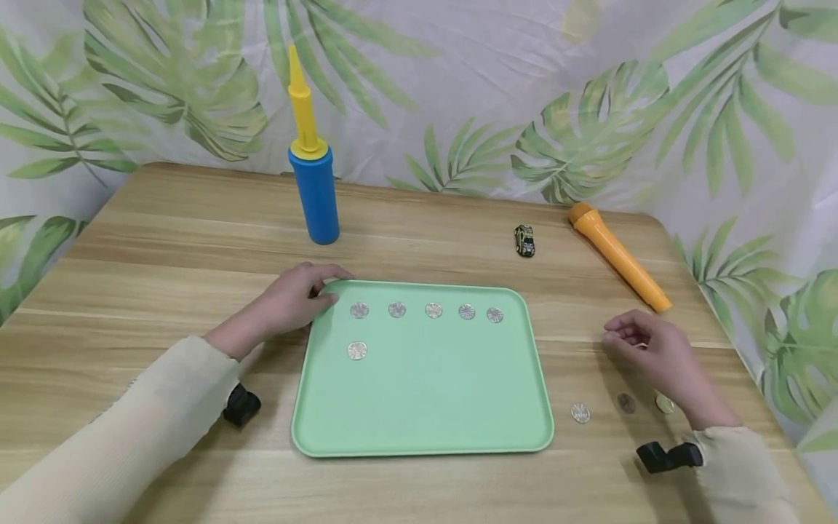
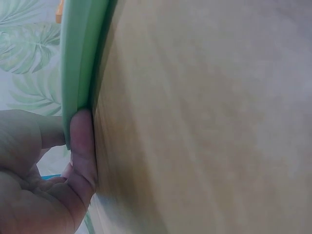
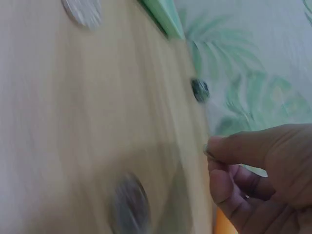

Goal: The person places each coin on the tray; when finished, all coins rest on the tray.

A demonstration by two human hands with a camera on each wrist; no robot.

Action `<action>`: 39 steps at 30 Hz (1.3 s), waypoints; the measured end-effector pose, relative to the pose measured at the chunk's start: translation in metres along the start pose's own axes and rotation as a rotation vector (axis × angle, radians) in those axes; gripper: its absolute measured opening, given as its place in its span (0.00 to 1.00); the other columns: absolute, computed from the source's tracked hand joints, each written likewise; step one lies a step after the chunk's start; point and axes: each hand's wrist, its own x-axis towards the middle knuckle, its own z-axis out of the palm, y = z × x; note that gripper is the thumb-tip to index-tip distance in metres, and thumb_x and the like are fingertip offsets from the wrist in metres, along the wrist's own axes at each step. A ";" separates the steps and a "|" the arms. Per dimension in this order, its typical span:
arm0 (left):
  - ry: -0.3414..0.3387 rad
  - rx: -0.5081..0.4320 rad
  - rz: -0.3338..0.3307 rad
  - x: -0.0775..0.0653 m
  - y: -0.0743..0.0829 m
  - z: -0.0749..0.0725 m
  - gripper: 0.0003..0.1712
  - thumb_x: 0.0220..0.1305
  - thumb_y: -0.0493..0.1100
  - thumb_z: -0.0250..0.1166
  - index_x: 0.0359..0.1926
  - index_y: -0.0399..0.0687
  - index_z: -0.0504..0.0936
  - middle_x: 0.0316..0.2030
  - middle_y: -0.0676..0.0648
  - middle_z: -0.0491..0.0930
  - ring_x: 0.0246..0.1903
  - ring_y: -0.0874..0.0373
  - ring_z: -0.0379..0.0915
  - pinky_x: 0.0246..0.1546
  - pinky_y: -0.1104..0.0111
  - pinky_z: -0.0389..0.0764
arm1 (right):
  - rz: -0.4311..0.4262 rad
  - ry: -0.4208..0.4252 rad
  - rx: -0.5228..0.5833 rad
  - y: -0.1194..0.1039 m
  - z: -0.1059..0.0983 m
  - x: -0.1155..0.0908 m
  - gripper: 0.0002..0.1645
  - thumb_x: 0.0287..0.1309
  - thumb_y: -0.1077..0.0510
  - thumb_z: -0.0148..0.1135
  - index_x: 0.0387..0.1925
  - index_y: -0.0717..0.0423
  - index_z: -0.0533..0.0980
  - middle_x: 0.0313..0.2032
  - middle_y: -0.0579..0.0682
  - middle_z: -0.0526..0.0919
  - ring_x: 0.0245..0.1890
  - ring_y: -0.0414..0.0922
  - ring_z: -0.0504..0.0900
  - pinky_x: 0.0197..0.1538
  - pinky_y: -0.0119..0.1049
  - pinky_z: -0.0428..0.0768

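My left hand [image 1: 294, 297] grips the far left corner of the light green tray [image 1: 419, 407], thumb over the rim and fingers at its outer side. In the left wrist view the tray's edge [image 2: 78, 58] sits between thumb and fingers. Several coins [image 1: 433, 310] lie in a row along the tray's far side, and a single coin [image 1: 356, 351] lies below the leftmost. My right hand [image 1: 657, 349] is raised over the table right of the tray. Its thumb and index finger pinch a coin [image 3: 209, 152], of which only a thin edge shows.
Three coins lie on the table near my right wrist: a silver one [image 1: 580, 413], a darker one [image 1: 626, 403] and a yellowish one [image 1: 664, 403]. Behind the tray are a blue and yellow hand pump [image 1: 317, 193], a toy car [image 1: 524, 241] and an orange toy microphone [image 1: 618, 255].
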 end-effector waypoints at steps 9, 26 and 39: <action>0.009 0.003 -0.001 -0.001 0.000 0.000 0.22 0.75 0.35 0.61 0.68 0.43 0.79 0.31 0.43 0.74 0.33 0.51 0.69 0.28 0.65 0.72 | -0.049 -0.103 0.104 -0.045 0.030 0.020 0.06 0.65 0.63 0.70 0.43 0.59 0.83 0.37 0.53 0.88 0.36 0.29 0.80 0.40 0.24 0.82; 0.016 -0.003 -0.004 -0.002 0.002 -0.001 0.22 0.75 0.34 0.60 0.67 0.43 0.79 0.30 0.43 0.73 0.33 0.51 0.69 0.29 0.65 0.72 | -0.139 -0.390 0.337 -0.124 0.082 0.053 0.08 0.63 0.63 0.72 0.43 0.58 0.84 0.38 0.53 0.87 0.39 0.42 0.82 0.42 0.28 0.84; 0.021 -0.004 0.012 -0.001 0.001 -0.001 0.21 0.74 0.34 0.61 0.66 0.43 0.80 0.26 0.45 0.70 0.30 0.52 0.68 0.28 0.65 0.71 | -0.227 -0.547 0.319 -0.169 0.115 0.068 0.06 0.65 0.61 0.72 0.43 0.54 0.84 0.37 0.48 0.86 0.38 0.40 0.81 0.43 0.28 0.82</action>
